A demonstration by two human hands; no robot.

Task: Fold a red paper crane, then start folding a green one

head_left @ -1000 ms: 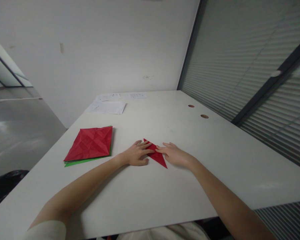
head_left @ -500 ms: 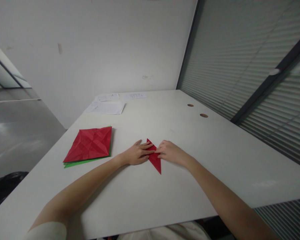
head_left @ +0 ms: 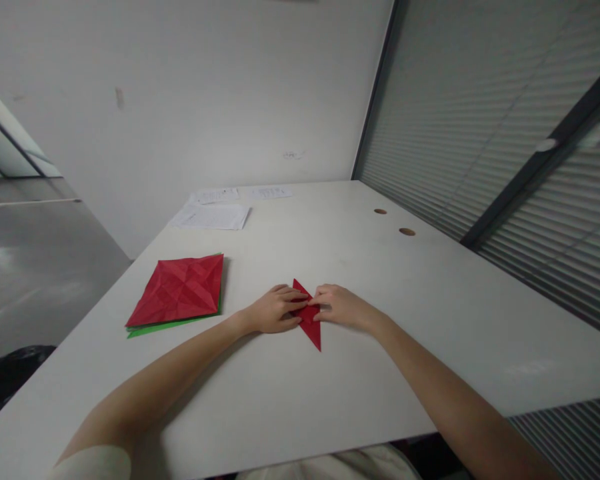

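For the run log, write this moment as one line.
left hand: on folded red paper | right hand: at its right edge | to the left: creased red sheet atop green paper

White papers [head_left: 215,217] lie near the wall [head_left: 230,93], left of slatted blinds [head_left: 445,140].

Folded paper [head_left: 312,329] lies between the hands [head_left: 276,309] on the table [head_left: 260,407].

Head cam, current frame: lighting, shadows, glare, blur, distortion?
Head view: dim, flat light; soft shadows along the left forearm and right of the red sheet; faint glare on the table at right and floor at left; wide-angle stretch toward the edges; fine detail soft on the folded red paper, print on the white papers unreadable.
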